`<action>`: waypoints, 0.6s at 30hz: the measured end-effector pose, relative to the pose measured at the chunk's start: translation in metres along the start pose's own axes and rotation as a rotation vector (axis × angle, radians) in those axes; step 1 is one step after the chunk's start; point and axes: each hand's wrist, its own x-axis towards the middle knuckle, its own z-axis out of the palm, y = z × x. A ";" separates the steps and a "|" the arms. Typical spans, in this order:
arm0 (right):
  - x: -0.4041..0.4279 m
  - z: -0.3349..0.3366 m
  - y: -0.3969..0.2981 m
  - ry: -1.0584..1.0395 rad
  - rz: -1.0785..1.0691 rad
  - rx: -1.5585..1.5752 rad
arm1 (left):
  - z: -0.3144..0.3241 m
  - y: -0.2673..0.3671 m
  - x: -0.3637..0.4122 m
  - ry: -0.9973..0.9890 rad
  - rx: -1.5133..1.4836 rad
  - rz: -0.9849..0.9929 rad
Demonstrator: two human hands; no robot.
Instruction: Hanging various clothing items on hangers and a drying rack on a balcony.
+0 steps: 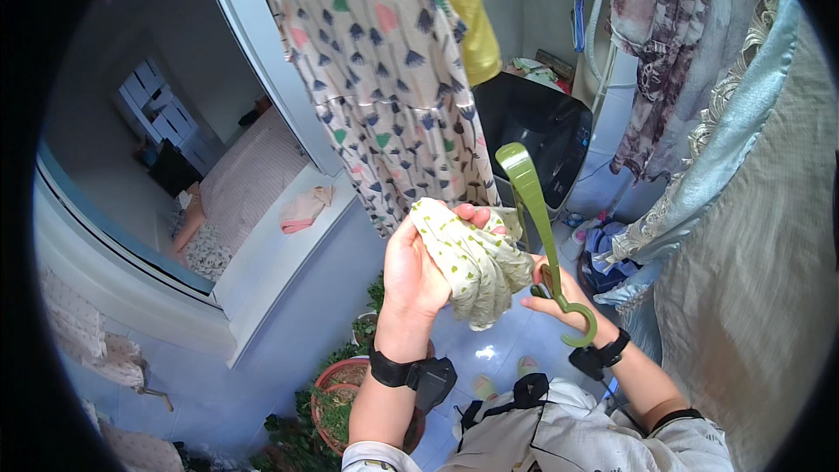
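Bunched over my left hand (409,269) is a pale cloth garment (475,262) with small green shapes printed on it. The left fingertips curl over its upper edge, and its folds hang down beside the palm. My right hand (564,298) grips a green plastic clothes hanger (537,203) just right of the cloth. The hanger's hook points down toward my body, and one arm of it rises past the cloth. Part of the right hand is hidden behind the hanger and the cloth.
A patterned sleeveless dress (387,78) hangs straight ahead, beside a black-topped washing machine (537,131). Curtains (734,262) border the right. At left, a window sill (301,242) holds a small folded pink cloth (308,208). Potted plants (337,406) stand on the floor below.
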 end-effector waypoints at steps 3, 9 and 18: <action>0.005 -0.022 0.010 0.108 0.068 0.240 | -0.002 -0.015 0.018 0.051 -0.021 0.011; 0.001 -0.081 -0.022 0.318 0.033 0.336 | -0.077 -0.051 0.033 0.227 2.659 0.482; 0.001 -0.099 0.017 0.260 0.179 0.348 | -0.071 -0.147 0.064 -0.037 1.696 0.029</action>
